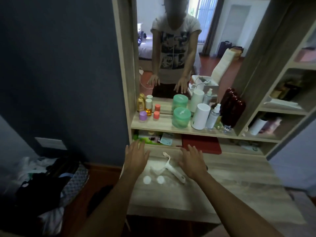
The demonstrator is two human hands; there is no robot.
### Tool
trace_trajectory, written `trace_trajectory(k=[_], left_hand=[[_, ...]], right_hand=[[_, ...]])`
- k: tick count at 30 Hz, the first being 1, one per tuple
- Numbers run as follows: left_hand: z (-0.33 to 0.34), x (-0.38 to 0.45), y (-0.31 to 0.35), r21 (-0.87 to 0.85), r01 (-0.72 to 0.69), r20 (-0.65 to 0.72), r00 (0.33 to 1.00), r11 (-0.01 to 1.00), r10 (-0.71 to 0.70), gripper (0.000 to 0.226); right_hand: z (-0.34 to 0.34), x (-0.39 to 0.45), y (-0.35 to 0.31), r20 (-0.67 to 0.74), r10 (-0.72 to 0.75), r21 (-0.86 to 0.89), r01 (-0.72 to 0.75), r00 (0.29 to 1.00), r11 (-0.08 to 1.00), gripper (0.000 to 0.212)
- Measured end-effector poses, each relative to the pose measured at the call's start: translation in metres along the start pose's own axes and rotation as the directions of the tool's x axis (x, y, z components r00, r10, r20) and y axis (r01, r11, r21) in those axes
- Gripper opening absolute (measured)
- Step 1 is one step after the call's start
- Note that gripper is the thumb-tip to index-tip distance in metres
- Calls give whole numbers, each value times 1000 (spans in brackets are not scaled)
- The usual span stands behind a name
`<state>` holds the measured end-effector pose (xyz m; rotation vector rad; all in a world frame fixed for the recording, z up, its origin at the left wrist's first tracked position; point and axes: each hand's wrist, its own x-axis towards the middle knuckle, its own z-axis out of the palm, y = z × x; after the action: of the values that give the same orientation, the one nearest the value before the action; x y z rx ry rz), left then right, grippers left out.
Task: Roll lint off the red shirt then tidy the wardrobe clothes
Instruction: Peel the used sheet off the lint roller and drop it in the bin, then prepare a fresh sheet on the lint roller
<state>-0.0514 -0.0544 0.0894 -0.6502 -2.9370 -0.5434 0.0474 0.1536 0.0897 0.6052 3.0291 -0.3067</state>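
A white lint roller frame (168,169) lies on the wooden dressing table (230,185), its handle pointing to the lower right. Two small white round pieces (153,180) sit just in front of it. My left hand (136,157) hovers open to the left of the roller, fingers spread. My right hand (192,159) hovers open to its right, close to the handle. Neither hand touches the roller. A flat red item (201,144) lies in the slot under the shelf; I cannot tell whether it is the shirt.
A mirror (213,40) stands behind the shelf (162,124), which holds a green jar (181,117), a white canister (200,116), a spray bottle and small bottles. Open cubbies (282,106) rise at the right. A heap of clothes (47,182) lies on the floor at left.
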Motion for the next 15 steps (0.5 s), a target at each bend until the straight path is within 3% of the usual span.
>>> trace_trajectory(k=[5,9,12,15], left_hand=[[45,-21,9,14,27,91,995,1000,-28,48],[67,-34,10,10,51,214,976,999,-52,48],[80,-40,10,19,115,360,926,993,-114,42],[95,-48,7,16,130,420,899,991,-125,45]], right_hand=[[28,-8,61,155,79,-63,-69,985,996,62],[41,-6,80,264,91,14,-99,960,995,58],[52,-3,87,198,66,105,-88,978,991,50],[58,-1,88,126,61,183,-84,990,980,41]])
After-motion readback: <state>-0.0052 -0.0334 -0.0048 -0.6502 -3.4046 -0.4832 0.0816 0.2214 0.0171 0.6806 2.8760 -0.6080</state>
